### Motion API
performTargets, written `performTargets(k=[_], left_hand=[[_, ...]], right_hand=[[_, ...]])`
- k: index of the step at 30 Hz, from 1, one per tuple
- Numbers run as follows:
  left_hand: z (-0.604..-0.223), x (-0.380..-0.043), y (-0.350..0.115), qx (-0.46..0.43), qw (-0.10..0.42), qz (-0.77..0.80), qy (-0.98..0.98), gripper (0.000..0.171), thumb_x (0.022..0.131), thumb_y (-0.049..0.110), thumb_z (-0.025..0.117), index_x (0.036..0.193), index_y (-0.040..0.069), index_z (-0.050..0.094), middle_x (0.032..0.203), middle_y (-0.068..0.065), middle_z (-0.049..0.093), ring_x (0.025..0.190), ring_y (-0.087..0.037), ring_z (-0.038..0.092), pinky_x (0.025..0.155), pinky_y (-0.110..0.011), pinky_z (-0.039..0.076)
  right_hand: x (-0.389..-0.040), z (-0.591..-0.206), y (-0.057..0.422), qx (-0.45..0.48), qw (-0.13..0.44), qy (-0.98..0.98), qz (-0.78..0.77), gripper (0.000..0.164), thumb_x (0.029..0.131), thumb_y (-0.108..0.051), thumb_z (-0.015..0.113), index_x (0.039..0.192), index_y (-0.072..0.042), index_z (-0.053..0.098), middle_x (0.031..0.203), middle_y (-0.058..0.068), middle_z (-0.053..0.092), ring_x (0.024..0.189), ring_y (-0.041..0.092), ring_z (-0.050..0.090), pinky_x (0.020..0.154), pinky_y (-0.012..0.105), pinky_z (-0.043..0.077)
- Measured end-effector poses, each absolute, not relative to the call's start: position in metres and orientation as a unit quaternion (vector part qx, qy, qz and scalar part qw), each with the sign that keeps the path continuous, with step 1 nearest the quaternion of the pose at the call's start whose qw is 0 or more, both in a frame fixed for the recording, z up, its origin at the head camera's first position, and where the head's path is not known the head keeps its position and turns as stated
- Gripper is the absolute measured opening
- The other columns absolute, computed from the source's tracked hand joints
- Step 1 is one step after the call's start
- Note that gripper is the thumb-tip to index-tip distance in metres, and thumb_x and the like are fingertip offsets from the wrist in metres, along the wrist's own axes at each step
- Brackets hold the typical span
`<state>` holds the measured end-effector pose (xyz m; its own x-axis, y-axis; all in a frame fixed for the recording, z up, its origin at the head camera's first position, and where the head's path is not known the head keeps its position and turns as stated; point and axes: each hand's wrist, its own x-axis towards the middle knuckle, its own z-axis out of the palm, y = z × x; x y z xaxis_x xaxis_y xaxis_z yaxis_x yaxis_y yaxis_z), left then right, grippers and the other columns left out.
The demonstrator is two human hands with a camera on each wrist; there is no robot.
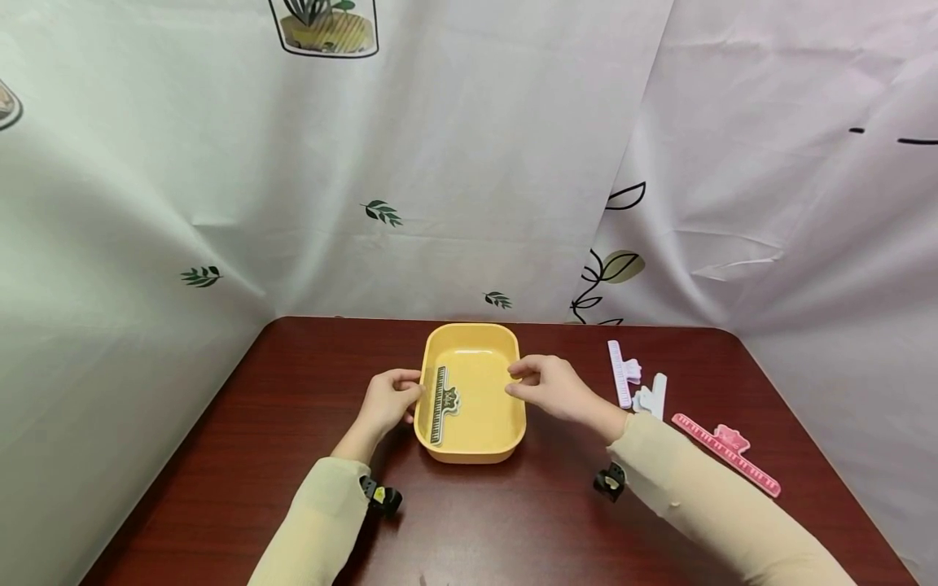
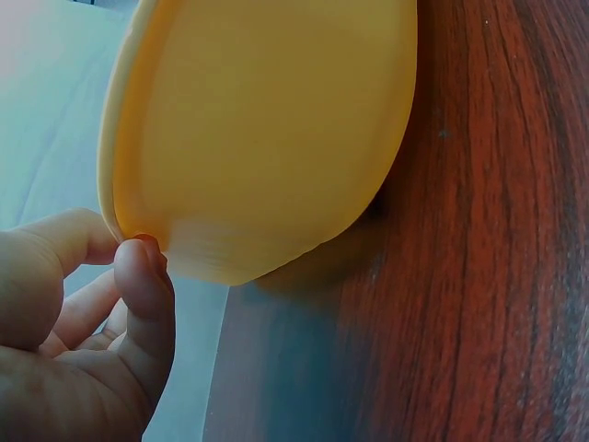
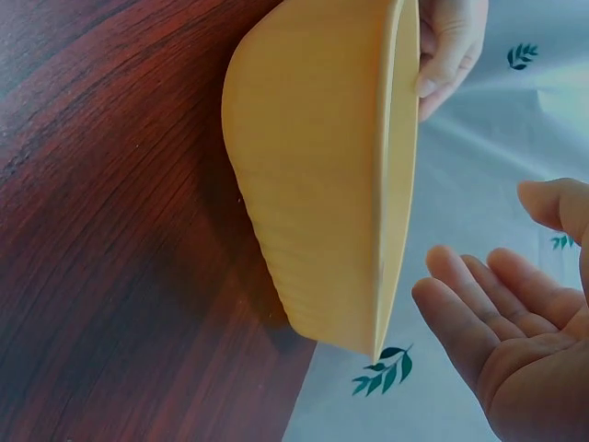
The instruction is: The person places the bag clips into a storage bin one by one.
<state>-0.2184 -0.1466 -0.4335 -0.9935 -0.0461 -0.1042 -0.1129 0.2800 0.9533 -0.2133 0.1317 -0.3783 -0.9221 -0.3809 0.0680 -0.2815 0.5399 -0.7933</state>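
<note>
In the head view, a yellow rectangular tray (image 1: 487, 399) with rounded corners is on the table between the two hands. My left hand (image 1: 386, 403) pinches its left rim between thumb and fingers; the left wrist view shows the thumb (image 2: 143, 276) against the rim. Inside the tray, along its left side, lies a ruler clip (image 1: 438, 407) with black-and-white markings and a dark patterned grip. Over the right rim hovers my right hand (image 1: 551, 387), fingers relaxed and holding nothing. In the right wrist view a gap shows between its fingers and the tray wall (image 3: 313, 138).
To the right on the dark red wooden table (image 1: 476, 521) lie a lilac ruler clip (image 1: 620, 378), a white clip (image 1: 656, 396) and a pink ruler clip (image 1: 725, 452). The right forearm passes close to them. A pale printed curtain (image 1: 469, 163) hangs behind the table.
</note>
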Motion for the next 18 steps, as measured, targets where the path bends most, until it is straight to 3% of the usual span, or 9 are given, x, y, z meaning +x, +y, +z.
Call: performTargets(k=[10,18], left_hand=[[-0.434,-0.219,-0.146,-0.049,0.025,0.598,0.799,0.036,0.082,0.004,0.064,0.117,-0.004,0.061,0.088,-0.016,0.067,0.051,-0.010,0.056,0.042,-0.024,0.048],[-0.434,-0.219,-0.146,-0.052,0.028,0.601,0.797,0.036,0.082,0.004,0.064,0.117,-0.004,0.061,0.088,-0.016,0.067,0.051,-0.010,0.056,0.042,-0.024,0.048]], right_hand=[[-0.214,-0.380,0.141,-0.188,0.044,0.877,-0.441,0.035,0.082,-0.018,0.070,0.109,0.005,0.065,0.095,0.012,0.071,0.083,0.018,0.068,0.069,0.025,0.057],[-0.216,-0.381,0.152,-0.172,0.037,0.889,-0.423,0.035,0.083,-0.020,0.070,0.109,0.001,0.065,0.099,0.011,0.070,0.086,0.018,0.068,0.072,0.028,0.057]])
